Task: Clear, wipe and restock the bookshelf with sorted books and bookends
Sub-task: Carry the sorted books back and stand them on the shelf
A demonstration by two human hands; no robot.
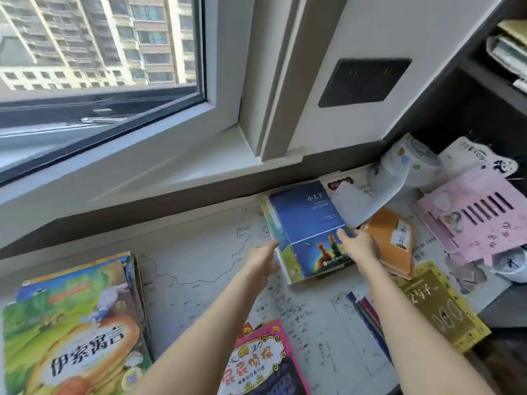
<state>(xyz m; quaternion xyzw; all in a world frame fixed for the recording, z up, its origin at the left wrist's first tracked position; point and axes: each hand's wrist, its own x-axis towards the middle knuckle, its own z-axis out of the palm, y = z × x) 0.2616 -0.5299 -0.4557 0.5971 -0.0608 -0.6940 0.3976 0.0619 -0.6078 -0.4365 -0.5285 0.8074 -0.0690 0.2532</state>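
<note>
A blue book (308,223) lies on top of a small stack of books (281,249) at the back of the desk, under the window sill. My left hand (263,259) reaches to the stack's left edge with its fingers against the side of the books. My right hand (358,246) grips the stack's right edge, thumb on the blue cover. An orange book (392,243) lies just right of my right hand. A tall stack of picture books (77,317) sits at the front left, a pink book (262,363) front centre and a gold book (439,306) at the right.
A pink slotted bookend (470,218) lies at the right, with a grey cloth (379,189) and a wipes pack (413,155) behind the books. The dark bookshelf (490,89) stands at the far right. A map sheet (205,269) covers the desk.
</note>
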